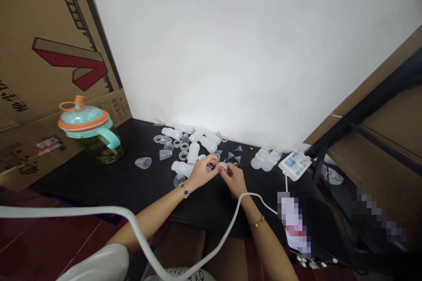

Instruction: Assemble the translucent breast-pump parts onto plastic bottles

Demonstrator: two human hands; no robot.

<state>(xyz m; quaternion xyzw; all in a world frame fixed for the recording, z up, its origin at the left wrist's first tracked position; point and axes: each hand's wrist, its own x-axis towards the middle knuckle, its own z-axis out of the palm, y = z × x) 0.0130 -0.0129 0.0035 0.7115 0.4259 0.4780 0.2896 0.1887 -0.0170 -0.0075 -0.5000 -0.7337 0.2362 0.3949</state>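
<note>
My left hand point(203, 171) and my right hand point(235, 179) meet over the near part of the black table. Between their fingertips is a small whitish bottle ring point(223, 166). My right thumb and fingers pinch its right side, while my left fingers close at its left edge. Whether anything sits inside the ring is too small to tell. Just beyond my hands lie several frosted white baby bottles point(193, 153), clear caps point(165, 154) and loose rings point(183, 155). Small clear funnel-shaped pieces point(230, 156) are scattered close to my right hand.
A teal and orange lidded jug point(89, 131) stands at the left, before a cardboard box point(39, 70). More white bottles point(266, 160), a white power strip point(294, 165) and a phone point(295, 224) are to the right. A white cable point(132, 219) crosses in front of my arms.
</note>
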